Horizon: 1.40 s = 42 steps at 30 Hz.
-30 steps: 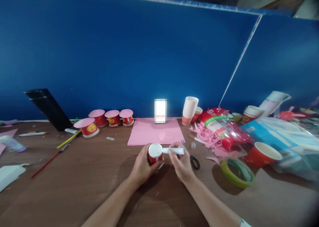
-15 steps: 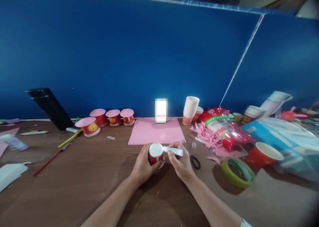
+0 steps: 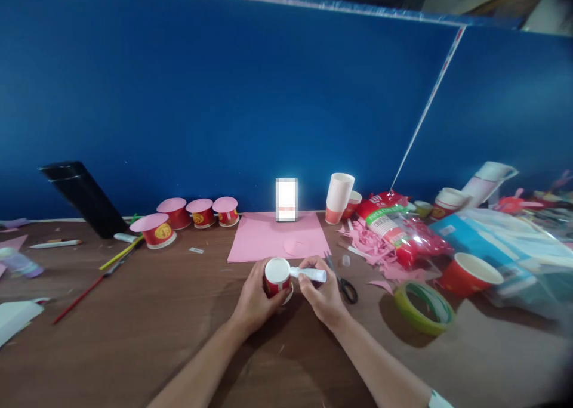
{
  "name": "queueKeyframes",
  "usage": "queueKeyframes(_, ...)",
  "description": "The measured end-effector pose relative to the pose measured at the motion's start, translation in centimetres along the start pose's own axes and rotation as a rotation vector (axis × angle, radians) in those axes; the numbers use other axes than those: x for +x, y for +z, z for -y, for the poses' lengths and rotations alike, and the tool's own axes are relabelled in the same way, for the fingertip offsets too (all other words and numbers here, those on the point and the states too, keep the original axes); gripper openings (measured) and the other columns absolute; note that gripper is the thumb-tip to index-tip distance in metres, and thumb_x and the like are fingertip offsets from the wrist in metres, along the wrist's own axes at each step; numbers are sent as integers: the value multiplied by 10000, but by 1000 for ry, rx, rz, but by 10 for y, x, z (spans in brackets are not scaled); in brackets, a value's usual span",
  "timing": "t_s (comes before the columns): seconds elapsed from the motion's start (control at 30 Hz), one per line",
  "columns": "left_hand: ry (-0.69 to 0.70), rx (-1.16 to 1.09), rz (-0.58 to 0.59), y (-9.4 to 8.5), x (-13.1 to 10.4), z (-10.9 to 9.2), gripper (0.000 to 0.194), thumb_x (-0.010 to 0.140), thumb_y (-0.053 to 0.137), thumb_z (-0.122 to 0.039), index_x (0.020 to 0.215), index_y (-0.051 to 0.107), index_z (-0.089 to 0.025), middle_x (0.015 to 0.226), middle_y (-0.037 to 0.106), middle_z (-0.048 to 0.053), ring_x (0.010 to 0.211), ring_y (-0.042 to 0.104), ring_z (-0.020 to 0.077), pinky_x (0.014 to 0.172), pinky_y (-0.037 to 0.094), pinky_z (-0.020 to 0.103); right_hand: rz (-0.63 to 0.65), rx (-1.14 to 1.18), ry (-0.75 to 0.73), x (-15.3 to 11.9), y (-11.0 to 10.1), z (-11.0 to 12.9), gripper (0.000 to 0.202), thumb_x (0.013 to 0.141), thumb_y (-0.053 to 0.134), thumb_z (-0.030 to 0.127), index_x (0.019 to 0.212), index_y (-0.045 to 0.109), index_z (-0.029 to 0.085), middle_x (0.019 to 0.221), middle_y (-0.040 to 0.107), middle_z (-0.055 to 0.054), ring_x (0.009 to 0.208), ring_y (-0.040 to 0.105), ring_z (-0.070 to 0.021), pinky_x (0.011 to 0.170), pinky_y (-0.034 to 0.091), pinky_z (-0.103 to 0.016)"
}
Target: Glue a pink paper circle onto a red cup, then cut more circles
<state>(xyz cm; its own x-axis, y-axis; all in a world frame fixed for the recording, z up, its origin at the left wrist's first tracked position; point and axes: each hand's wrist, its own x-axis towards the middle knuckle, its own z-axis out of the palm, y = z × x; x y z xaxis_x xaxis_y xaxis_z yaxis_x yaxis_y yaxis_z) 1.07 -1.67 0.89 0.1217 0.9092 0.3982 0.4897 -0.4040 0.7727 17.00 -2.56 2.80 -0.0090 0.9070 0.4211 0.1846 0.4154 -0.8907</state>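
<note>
Short of the far edge of the desk [image 3: 179, 318], an upturned red cup [image 3: 274, 272] is clasped by the left hand [image 3: 254, 294] while a white tube [image 3: 314, 275] is pinched by the right hand [image 3: 324, 294] at the cup's rim, gluing apparently under way and steady support needed next.

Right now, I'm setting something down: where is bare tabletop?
Bare brown wooden tabletop lies between the thin red stick and the left hand. Crowded: right of the right hand, around the yellow-green tape roll and red plastic bag.
</note>
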Motion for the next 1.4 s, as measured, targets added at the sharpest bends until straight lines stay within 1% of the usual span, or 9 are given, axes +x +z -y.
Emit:
queueKeyframes(0.1,12,15,-1,0,0,1,467,652,643,-303,1077,483,-194,1025,553,68,931,534,216,812,427,355,0,16,15,1,0,1,49,722,502,142,757,498,176,609,448,43,507,379,-89,470,316,-194)
queueKeyframes(0.2,21,33,-3,0,1,1,474,645,648,-301,1076,484,-197,1031,545,67,947,522,219,823,419,357,-38,37,33,2,0,1,26,731,495,151,743,493,174,604,441,44,505,375,-86,467,313,-191)
queueKeyframes(0.37,22,40,0,0,1,2,484,648,645,-314,1086,474,-198,1041,538,67,960,514,220,836,411,360,-55,75,54,2,1,1,25,743,501,176,765,490,174,608,435,46,489,361,-77,456,313,-188)
queueKeyframes(0.63,22,17,11,1,1,1,490,654,638,-317,1096,465,-196,1053,540,78,964,521,231,842,414,381,-67,82,47,1,1,1,63,739,523,207,792,507,176,621,469,31,514,404,-91,477,352,-193)
queueKeyframes(0.97,23,22,-8,1,0,1,489,651,643,-297,1100,475,-200,1050,552,64,959,530,211,836,419,347,-46,87,44,3,0,3,59,736,524,199,789,515,175,651,489,24,541,424,-98,505,364,-198)
queueKeyframes(1.2,26,24,0,1,1,1,484,661,629,-309,1104,471,-194,1058,551,76,973,527,225,845,415,368,-15,138,58,3,1,0,57,734,526,200,783,527,171,648,500,20,542,432,-99,502,363,-197)
queueKeyframes(1.3,19,26,3,1,0,1,490,663,624,-313,1109,458,-198,1069,540,80,991,516,234,856,407,381,-15,138,60,3,1,0,50,734,522,191,779,528,168,644,488,18,537,415,-94,495,356,-196)
queueKeyframes(1.4,-2,19,1,1,0,1,522,661,624,-314,1130,425,-201,1085,529,75,1004,509,232,867,399,379,-39,163,87,4,0,0,52,739,509,189,787,516,172,603,445,34,497,373,-81,455,332,-184)
